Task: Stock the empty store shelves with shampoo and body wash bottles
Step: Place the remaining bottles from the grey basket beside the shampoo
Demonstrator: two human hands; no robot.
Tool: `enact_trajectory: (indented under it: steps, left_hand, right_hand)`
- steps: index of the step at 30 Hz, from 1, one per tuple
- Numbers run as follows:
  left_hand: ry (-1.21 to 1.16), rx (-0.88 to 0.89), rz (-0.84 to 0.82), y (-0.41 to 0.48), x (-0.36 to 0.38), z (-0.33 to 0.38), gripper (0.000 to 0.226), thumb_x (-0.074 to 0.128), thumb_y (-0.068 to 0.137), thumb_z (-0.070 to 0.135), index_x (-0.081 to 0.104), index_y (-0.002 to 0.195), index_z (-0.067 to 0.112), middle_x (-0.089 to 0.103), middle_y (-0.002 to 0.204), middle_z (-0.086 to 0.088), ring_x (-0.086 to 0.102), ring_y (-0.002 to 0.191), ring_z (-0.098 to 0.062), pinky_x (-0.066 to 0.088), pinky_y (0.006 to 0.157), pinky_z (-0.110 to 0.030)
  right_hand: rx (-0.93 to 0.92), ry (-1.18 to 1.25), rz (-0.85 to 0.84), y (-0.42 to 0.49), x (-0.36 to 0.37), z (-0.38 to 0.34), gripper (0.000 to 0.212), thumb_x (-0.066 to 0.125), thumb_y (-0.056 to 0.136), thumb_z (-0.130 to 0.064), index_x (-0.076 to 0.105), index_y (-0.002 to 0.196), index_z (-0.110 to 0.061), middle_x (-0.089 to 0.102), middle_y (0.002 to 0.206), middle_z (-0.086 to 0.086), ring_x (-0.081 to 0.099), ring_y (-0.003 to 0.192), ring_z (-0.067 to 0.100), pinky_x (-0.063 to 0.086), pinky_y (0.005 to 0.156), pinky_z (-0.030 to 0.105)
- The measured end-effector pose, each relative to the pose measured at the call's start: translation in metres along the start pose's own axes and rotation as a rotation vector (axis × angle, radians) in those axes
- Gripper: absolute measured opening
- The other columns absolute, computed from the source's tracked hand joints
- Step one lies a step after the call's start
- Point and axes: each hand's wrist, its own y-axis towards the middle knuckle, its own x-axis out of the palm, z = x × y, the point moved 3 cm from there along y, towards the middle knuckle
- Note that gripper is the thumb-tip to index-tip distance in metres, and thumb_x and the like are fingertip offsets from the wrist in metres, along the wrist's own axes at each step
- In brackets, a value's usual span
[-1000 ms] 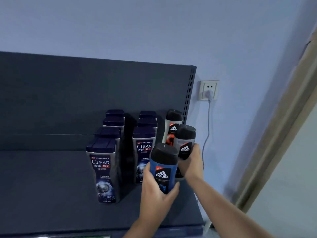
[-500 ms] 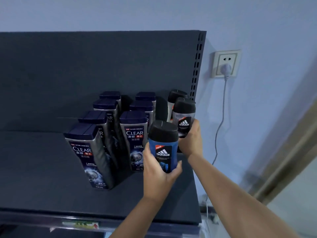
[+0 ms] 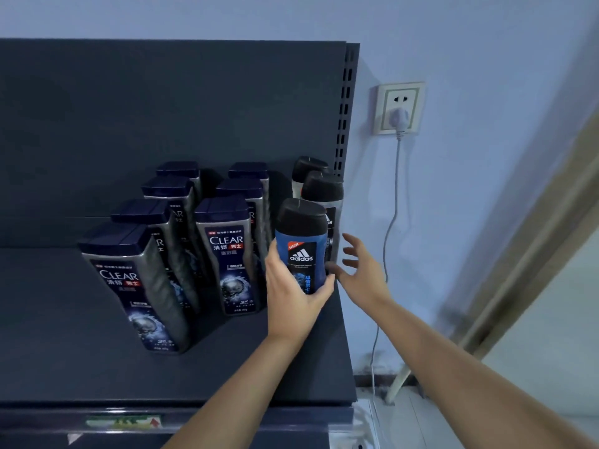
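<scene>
While upright — bottle (image 3: 302,236), left hand (image 3: 288,296)

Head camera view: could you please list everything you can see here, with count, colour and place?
Clear shampoo bottles: seven, grey with dark blue caps, in two front-to-back rows on the shelf, four in the left row and three in the right.
Grey adidas bottles: two, black caps, at the shelf's right end, one behind the other.
Blue adidas bottle: one, black cap, upright in the left hand, in front of the grey pair.
Shelf: one, dark blue-grey, with a back panel.
Label: one, green and red, on the shelf's front edge.
Wall socket: one, white, right of the shelf.
Plug: one, white, in the socket, cable hanging down.
Left hand: grips the blue bottle.
Right hand: fingers spread, holds nothing.
</scene>
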Motion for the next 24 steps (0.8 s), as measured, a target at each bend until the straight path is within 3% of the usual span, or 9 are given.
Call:
enact_trajectory:
  steps: [5, 9, 11, 14, 18, 22, 24]
  left_hand:
    - [-0.004, -0.105, -0.218, -0.002, -0.008, -0.007, 0.119, 0.091, 0.06, 0.016, 0.01, 0.146, 0.032, 0.029, 0.139, 0.013, 0.03, 0.136, -0.009, 0.029, 0.111, -0.026]
    - [0.02, -0.161, -0.351, -0.009, -0.018, -0.015, 0.106, 0.088, 0.066, 0.011, 0.018, 0.145, 0.018, 0.039, 0.135, 0.009, 0.04, 0.129, -0.008, 0.035, 0.108, -0.024]
    - [0.039, -0.16, -0.362, -0.008, -0.019, -0.015, 0.101, 0.088, 0.067, 0.011, 0.021, 0.143, 0.013, 0.04, 0.133, 0.008, 0.041, 0.128, -0.009, 0.035, 0.106, -0.021]
    - [0.047, -0.16, -0.381, -0.004, -0.014, -0.013, 0.102, 0.088, 0.066, 0.012, 0.021, 0.143, 0.009, 0.043, 0.138, 0.0, 0.042, 0.129, -0.013, 0.036, 0.109, -0.03]
    - [0.056, -0.153, -0.379, -0.003, -0.009, -0.015, 0.106, 0.089, 0.066, 0.014, 0.019, 0.145, 0.007, 0.041, 0.143, -0.004, 0.041, 0.133, -0.015, 0.036, 0.111, -0.033]
    - [0.062, -0.193, -0.417, -0.007, -0.014, -0.021, 0.109, 0.087, 0.064, 0.003, 0.016, 0.145, 0.018, 0.04, 0.142, -0.001, 0.043, 0.131, -0.012, 0.036, 0.106, -0.02]
    - [0.097, -0.203, -0.448, -0.011, -0.021, -0.025, 0.11, 0.084, 0.067, 0.0, 0.012, 0.144, 0.032, 0.039, 0.141, -0.001, 0.045, 0.128, -0.012, 0.04, 0.106, -0.024]
  right_hand:
    - [0.1, 0.061, -0.109, 0.01, 0.02, 0.0, 0.048, 0.063, 0.085, 0.005, 0.047, 0.122, -0.021, 0.059, 0.094, -0.012, 0.061, 0.093, 0.014, 0.049, 0.072, 0.02]
    - [0.084, -0.021, -0.113, 0.014, 0.022, 0.006, 0.049, 0.07, 0.082, 0.003, 0.049, 0.125, -0.011, 0.06, 0.101, -0.003, 0.058, 0.095, 0.016, 0.049, 0.084, 0.03]
    - [0.081, -0.032, -0.103, 0.017, 0.024, 0.007, 0.044, 0.067, 0.083, 0.003, 0.049, 0.122, -0.009, 0.06, 0.097, -0.005, 0.058, 0.092, 0.015, 0.051, 0.081, 0.031]
    - [0.071, -0.05, -0.075, 0.019, 0.029, 0.007, 0.034, 0.058, 0.089, -0.002, 0.049, 0.12, -0.01, 0.059, 0.095, -0.006, 0.058, 0.09, 0.017, 0.049, 0.074, 0.027]
    - [0.052, -0.079, -0.084, 0.02, 0.027, 0.011, 0.043, 0.055, 0.091, -0.004, 0.047, 0.133, -0.011, 0.062, 0.112, 0.002, 0.062, 0.105, 0.022, 0.051, 0.084, 0.033]
    - [0.05, -0.035, -0.055, 0.01, 0.02, 0.024, 0.062, 0.062, 0.089, -0.001, 0.039, 0.144, -0.017, 0.052, 0.115, -0.004, 0.054, 0.11, 0.012, 0.05, 0.095, 0.033]
    - [0.007, -0.079, 0.01, -0.001, 0.012, 0.031, 0.057, 0.06, 0.09, -0.002, 0.041, 0.142, -0.016, 0.055, 0.119, -0.002, 0.054, 0.111, 0.012, 0.05, 0.094, 0.031]
